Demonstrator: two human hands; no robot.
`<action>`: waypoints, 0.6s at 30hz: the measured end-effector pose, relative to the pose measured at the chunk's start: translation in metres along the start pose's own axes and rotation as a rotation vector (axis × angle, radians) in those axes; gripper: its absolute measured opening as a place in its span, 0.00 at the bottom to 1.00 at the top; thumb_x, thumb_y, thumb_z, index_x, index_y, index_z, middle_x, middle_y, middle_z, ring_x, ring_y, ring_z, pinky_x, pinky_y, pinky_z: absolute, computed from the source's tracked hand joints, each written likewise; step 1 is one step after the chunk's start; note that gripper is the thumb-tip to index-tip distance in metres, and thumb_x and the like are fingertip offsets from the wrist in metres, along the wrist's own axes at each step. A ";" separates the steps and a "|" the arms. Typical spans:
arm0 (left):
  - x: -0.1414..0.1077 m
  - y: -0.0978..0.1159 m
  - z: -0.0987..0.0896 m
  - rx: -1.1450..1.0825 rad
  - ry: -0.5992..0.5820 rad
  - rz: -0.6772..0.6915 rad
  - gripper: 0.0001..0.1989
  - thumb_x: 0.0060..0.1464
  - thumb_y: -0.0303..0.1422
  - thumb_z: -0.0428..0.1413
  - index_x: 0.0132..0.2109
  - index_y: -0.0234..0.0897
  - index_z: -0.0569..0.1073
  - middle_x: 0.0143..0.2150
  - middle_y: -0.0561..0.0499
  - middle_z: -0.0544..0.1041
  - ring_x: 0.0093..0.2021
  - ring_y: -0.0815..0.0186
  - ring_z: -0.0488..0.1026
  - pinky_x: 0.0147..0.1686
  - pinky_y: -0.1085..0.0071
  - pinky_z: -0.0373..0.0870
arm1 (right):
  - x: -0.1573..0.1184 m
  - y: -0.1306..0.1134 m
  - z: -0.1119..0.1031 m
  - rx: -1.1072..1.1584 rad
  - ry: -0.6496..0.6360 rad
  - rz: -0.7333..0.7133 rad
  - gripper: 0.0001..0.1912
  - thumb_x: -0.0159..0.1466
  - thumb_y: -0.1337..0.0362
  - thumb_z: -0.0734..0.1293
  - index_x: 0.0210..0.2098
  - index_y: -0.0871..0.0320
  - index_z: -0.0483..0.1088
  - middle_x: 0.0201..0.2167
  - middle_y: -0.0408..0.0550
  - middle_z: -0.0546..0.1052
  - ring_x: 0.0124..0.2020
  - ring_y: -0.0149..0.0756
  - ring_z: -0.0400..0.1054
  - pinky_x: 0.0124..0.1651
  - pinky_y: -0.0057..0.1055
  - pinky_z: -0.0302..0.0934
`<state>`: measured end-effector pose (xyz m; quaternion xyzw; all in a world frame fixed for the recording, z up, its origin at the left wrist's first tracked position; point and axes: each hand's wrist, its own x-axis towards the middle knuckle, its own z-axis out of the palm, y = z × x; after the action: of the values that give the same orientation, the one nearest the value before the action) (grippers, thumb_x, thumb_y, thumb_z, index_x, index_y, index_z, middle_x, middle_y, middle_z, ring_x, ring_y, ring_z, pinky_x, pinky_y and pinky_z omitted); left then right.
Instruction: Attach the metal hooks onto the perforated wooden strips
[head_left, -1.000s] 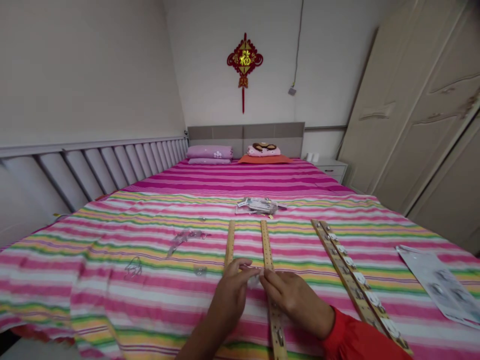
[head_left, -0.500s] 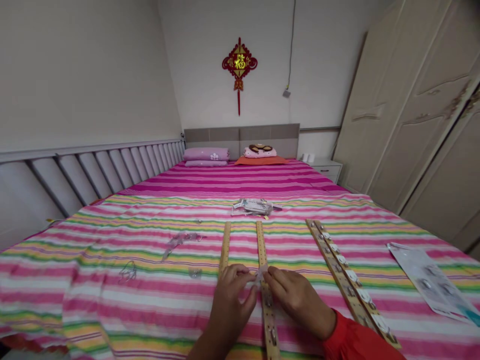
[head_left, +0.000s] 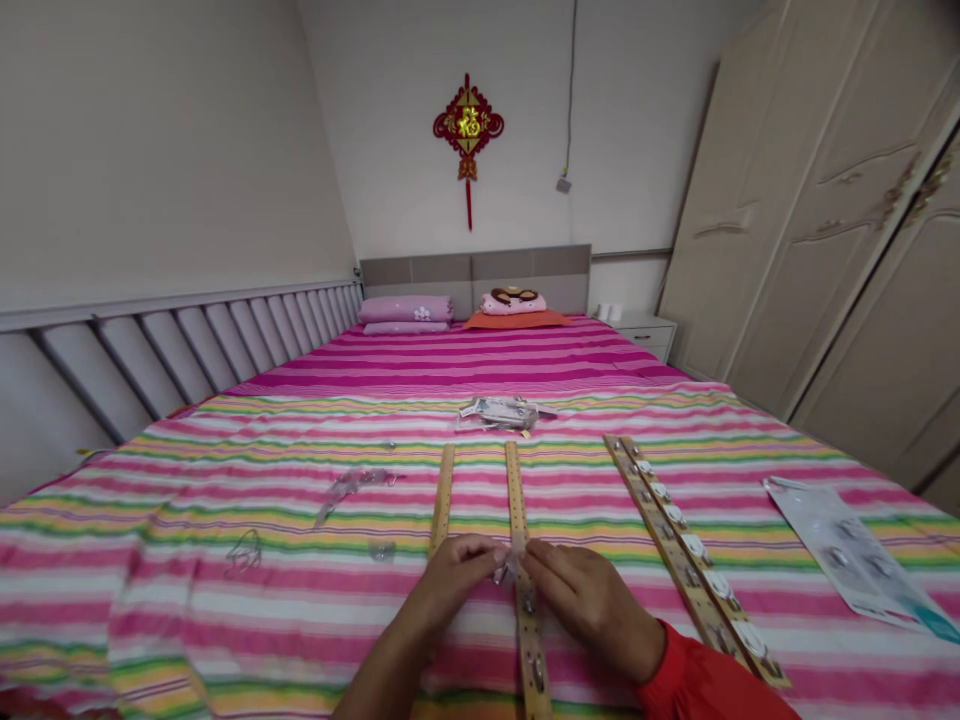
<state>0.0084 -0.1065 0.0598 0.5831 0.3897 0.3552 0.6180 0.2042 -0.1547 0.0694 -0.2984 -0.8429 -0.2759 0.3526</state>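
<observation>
My left hand (head_left: 455, 580) and my right hand (head_left: 589, 603) meet over the middle wooden strip, fingertips pinched on a small clear plastic packet (head_left: 507, 566). A shiny metal piece shows at the packet's lower left, by my left fingertips; its kind is too small to tell. The wooden strip (head_left: 515, 490) has rows of small holes and runs beneath the packet. Metal pieces (head_left: 534, 668) sit on its near end. Left of it lies another wooden strip (head_left: 444, 490), partly hidden by my left hand.
To the right, two wooden strips (head_left: 652, 515) carry metal pieces and white discs. A blister pack (head_left: 844, 550) lies farther right. Plastic packaging (head_left: 504, 411) is beyond the strips. Clear wrappers (head_left: 352, 488) and a wire-like tangle (head_left: 244, 552) lie left on the striped bedspread (head_left: 300, 625).
My left hand has rolled, its fingers now closer together around the packet. The metal piece shows more plainly. The whole view has shifted slightly; the strips lie as before.
</observation>
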 end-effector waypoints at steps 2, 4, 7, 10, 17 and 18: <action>0.002 0.000 0.000 -0.019 -0.026 -0.014 0.17 0.41 0.45 0.63 0.29 0.33 0.78 0.24 0.52 0.74 0.28 0.68 0.68 0.34 0.71 0.63 | -0.001 0.001 0.002 0.010 -0.001 0.006 0.12 0.66 0.73 0.57 0.45 0.63 0.70 0.35 0.54 0.80 0.30 0.33 0.74 0.30 0.28 0.68; 0.004 -0.001 0.000 -0.035 -0.045 -0.022 0.16 0.40 0.44 0.64 0.27 0.33 0.76 0.23 0.52 0.74 0.28 0.68 0.68 0.34 0.71 0.62 | -0.003 0.003 0.003 0.024 0.003 0.016 0.12 0.66 0.73 0.58 0.45 0.63 0.70 0.36 0.55 0.80 0.30 0.33 0.74 0.31 0.28 0.68; 0.009 -0.002 -0.002 -0.060 -0.013 -0.062 0.16 0.37 0.43 0.65 0.26 0.33 0.75 0.21 0.54 0.72 0.25 0.71 0.65 0.30 0.73 0.60 | -0.007 0.006 0.007 0.047 0.005 0.059 0.14 0.65 0.74 0.57 0.45 0.62 0.69 0.37 0.56 0.80 0.33 0.35 0.75 0.31 0.29 0.69; 0.017 -0.005 -0.004 -0.070 0.065 -0.100 0.17 0.33 0.42 0.66 0.25 0.34 0.74 0.18 0.57 0.68 0.20 0.75 0.59 0.25 0.75 0.53 | -0.011 0.009 0.014 0.158 0.006 0.198 0.17 0.65 0.74 0.56 0.50 0.61 0.67 0.41 0.56 0.79 0.39 0.37 0.74 0.35 0.30 0.69; 0.043 -0.003 0.003 -0.187 0.216 -0.165 0.21 0.29 0.45 0.67 0.27 0.34 0.73 0.22 0.57 0.68 0.23 0.75 0.61 0.23 0.78 0.51 | -0.012 0.019 0.046 0.752 0.095 0.992 0.13 0.62 0.57 0.63 0.31 0.58 0.72 0.22 0.44 0.73 0.19 0.31 0.64 0.21 0.27 0.58; 0.047 -0.004 0.006 -0.201 0.227 -0.174 0.22 0.28 0.45 0.67 0.26 0.34 0.72 0.21 0.57 0.67 0.22 0.76 0.60 0.23 0.78 0.51 | -0.012 0.021 0.051 0.862 0.090 1.077 0.15 0.60 0.54 0.64 0.28 0.59 0.72 0.18 0.41 0.70 0.15 0.29 0.59 0.17 0.26 0.53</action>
<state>0.0344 -0.0670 0.0531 0.4385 0.4684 0.4012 0.6538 0.2040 -0.1096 0.0352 -0.4970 -0.5961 0.2852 0.5624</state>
